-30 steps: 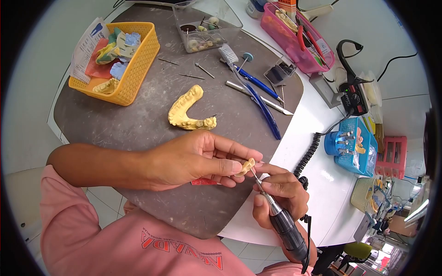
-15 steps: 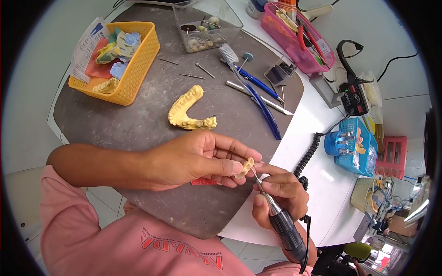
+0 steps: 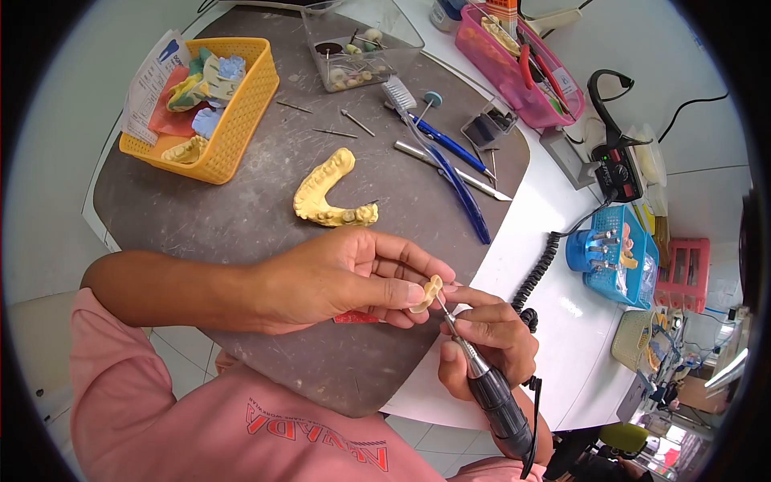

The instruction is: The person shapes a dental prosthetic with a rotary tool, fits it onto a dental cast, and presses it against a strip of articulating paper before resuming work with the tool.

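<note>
Between thumb and fingers, my left hand (image 3: pixel 361 277) pinches a small cream dental bridge (image 3: pixel 427 294) with a few tooth-shaped units. My right hand (image 3: pixel 498 341) grips a black and silver rotary handpiece (image 3: pixel 496 394) like a pen. Its thin bur points up and left at the bridge, its tip at or very near the surface; exact contact cannot be made out. Beyond my left hand, a yellow dental cast (image 3: pixel 321 193) in a horseshoe shape lies on the dark grey mat (image 3: pixel 241 217). Part of a small red piece (image 3: pixel 357 318) shows beneath my left hand.
A yellow basket (image 3: pixel 257 104) holds casts and papers. Burs, a toothbrush (image 3: pixel 450 181), a blue pen (image 3: pixel 458 149) and a knife (image 3: pixel 482 185) lie on the mat. A clear box (image 3: pixel 377 80), a pink basket (image 3: pixel 470 48) and a coiled cord (image 3: pixel 536 273) surround the work.
The handpiece has shifted very slightly in my right hand, and the bridge has tilted a little. Everything else stays in place.
</note>
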`<state>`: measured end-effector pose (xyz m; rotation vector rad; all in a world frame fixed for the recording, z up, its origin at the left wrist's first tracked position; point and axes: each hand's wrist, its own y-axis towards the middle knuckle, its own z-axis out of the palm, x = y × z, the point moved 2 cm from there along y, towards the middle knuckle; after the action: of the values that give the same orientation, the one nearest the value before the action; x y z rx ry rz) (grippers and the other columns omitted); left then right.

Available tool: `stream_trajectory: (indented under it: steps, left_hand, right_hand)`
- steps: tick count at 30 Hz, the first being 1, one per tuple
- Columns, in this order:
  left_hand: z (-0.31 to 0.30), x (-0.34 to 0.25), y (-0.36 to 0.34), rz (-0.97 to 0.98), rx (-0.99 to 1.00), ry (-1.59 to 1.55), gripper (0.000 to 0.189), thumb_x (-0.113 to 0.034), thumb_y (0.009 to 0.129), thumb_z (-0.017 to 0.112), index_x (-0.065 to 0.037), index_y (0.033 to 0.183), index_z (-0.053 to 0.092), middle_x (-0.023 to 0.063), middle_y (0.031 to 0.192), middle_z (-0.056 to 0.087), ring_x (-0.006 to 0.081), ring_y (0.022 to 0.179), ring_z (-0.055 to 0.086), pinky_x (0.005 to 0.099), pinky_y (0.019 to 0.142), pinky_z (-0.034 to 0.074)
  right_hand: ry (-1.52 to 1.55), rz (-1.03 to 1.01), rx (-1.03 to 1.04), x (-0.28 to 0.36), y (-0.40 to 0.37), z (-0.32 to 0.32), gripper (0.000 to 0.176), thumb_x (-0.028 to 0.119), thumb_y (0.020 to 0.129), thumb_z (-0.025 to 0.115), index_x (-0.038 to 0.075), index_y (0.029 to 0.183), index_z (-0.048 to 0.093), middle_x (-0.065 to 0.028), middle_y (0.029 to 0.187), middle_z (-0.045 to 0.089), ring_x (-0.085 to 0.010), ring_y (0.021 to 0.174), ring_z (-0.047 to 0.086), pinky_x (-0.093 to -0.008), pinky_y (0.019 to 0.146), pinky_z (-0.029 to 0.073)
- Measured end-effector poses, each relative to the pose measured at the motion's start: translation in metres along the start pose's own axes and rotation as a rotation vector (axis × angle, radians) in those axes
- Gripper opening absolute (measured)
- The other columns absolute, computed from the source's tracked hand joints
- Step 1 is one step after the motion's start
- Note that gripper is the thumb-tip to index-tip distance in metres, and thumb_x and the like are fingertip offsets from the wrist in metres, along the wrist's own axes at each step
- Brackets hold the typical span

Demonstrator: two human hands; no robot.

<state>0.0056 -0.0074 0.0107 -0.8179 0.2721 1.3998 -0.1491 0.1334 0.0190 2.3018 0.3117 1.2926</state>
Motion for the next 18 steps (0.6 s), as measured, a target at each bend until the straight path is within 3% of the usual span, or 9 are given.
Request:
stream_trajectory:
  steps: [9, 13, 18]
  left_hand:
    - [-0.0002, -0.0001, 0.0006, 0.004, 0.009, 0.004, 0.043, -0.013, 0.097, 0.059, 0.004, 0.134, 0.047, 0.0135, 0.123, 0.06, 0.0152, 0.106, 0.063, 0.0281, 0.095, 0.052]
    - [-0.0001, -0.0004, 0.0005, 0.003, 0.01, 0.018, 0.043, -0.013, 0.098, 0.058, 0.005, 0.135, 0.046, 0.014, 0.124, 0.06, 0.0157, 0.106, 0.064, 0.0276, 0.093, 0.053]
    - [0.0011, -0.0016, -0.0006, -0.02, -0.009, 0.037, 0.043, -0.014, 0.098, 0.058, 0.005, 0.135, 0.046, 0.0141, 0.124, 0.06, 0.0156, 0.104, 0.065, 0.0265, 0.091, 0.053]
  right_hand:
    - [-0.018, 0.022, -0.005, -0.0012, -0.0018, -0.0005, 0.024, 0.001, 0.082, 0.066, -0.002, 0.101, 0.052, -0.0156, 0.084, 0.06, -0.0388, 0.098, 0.067, -0.0322, 0.066, 0.061]
    - [-0.016, 0.02, 0.006, -0.0007, -0.0011, -0.0007, 0.024, 0.001, 0.082, 0.066, -0.002, 0.101, 0.052, -0.0157, 0.085, 0.06, -0.0386, 0.099, 0.067, -0.0314, 0.065, 0.061]
    - [-0.045, -0.038, 0.025, 0.0006, 0.0028, -0.0009, 0.025, 0.0, 0.081, 0.067, -0.003, 0.1, 0.052, -0.0154, 0.083, 0.061, -0.0377, 0.096, 0.068, -0.0393, 0.075, 0.061]
